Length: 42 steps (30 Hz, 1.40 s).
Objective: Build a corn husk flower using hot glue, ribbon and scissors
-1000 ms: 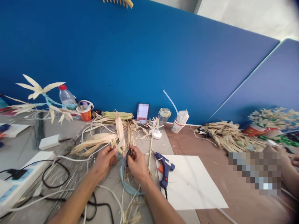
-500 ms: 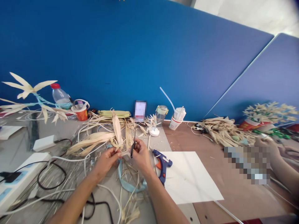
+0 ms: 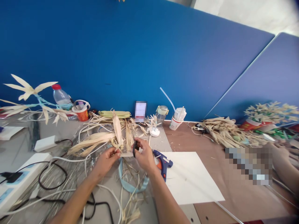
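My left hand (image 3: 107, 160) pinches one end of a pale strip of dried corn husk (image 3: 126, 154) between thumb and fingertips. Black-handled scissors (image 3: 135, 148) sit in the closed fingers of my right hand (image 3: 145, 157), beside the strip's other end. Their blades are hard to make out. Just behind both hands lie broad dried corn husks (image 3: 93, 141), one of them standing up. A light blue ribbon (image 3: 127, 186) curves over husk scraps below my hands. Right of my right wrist is a blue glue gun (image 3: 165, 163), partly on a white sheet (image 3: 193, 180).
Cables and a white power strip (image 3: 25, 174) cover the left side. A husk flower on a blue stem (image 3: 40, 101) leans there. A phone (image 3: 140, 111), a jar (image 3: 161, 113) and a paper cup (image 3: 175, 123) line the blue partition. Another person's hand (image 3: 279, 155) is at far right.
My right hand has shifted slightly right, and the scissors have turned so that their upright blade no longer shows clearly. My left hand stays on the husk strip. The other person's hand has moved right.
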Each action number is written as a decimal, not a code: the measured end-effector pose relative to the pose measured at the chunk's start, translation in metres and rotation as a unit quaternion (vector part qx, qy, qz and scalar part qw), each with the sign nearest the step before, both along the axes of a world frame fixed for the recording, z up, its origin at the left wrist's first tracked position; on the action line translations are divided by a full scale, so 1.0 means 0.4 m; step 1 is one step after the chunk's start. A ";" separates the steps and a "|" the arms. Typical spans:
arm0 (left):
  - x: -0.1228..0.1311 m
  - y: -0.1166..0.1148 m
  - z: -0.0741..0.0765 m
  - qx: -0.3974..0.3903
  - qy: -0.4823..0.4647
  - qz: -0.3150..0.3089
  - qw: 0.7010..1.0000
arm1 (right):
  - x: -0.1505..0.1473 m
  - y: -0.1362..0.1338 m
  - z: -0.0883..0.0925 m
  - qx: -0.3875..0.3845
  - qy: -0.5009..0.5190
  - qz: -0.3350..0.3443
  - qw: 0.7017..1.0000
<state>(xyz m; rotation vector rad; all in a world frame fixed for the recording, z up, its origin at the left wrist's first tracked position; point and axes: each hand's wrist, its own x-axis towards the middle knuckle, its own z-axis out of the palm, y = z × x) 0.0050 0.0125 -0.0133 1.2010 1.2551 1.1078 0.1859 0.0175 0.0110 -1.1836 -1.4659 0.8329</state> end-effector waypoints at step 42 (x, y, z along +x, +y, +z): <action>0.027 -0.030 0.038 -0.081 -0.129 -0.094 0.984 | -0.107 -0.052 -0.033 0.022 0.005 -0.065 0.998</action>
